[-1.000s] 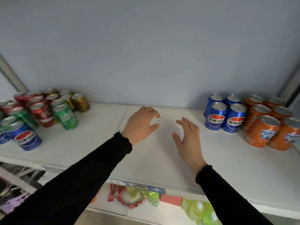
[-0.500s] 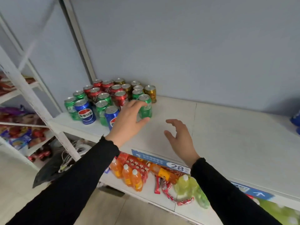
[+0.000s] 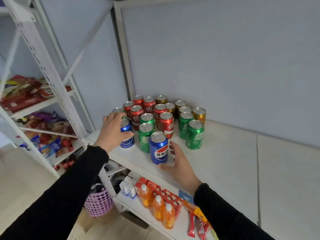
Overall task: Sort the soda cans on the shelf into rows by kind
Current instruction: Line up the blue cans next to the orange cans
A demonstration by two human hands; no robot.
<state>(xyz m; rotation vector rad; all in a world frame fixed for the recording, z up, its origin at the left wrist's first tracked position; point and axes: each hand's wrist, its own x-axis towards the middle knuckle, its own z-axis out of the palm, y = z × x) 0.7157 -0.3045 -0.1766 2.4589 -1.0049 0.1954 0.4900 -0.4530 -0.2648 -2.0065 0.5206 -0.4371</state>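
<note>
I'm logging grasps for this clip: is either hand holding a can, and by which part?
Left hand wraps the side of a blue can, near its top. Right hand cups the side of the front blue can; a firm grip cannot be told.

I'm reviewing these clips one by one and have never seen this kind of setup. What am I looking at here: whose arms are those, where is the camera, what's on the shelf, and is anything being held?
There is no machine here. A person in black sleeves wears a wide-angle camera on the head, so the picture looks forward and down over their own arms. That lens bends the straight edges.

The white shelf carries a mixed cluster of upright soda cans in its back left corner: red cans, green cans, gold cans and two blue ones.

The left hand reaches over the far blue can; its thumb lies across the label, but whether the grip has closed is not clear. The right hand is open, curling beside and behind the near blue can, which stands on the shelf. Neither can is lifted.

Below are orange drink bottles on a lower shelf.
</note>
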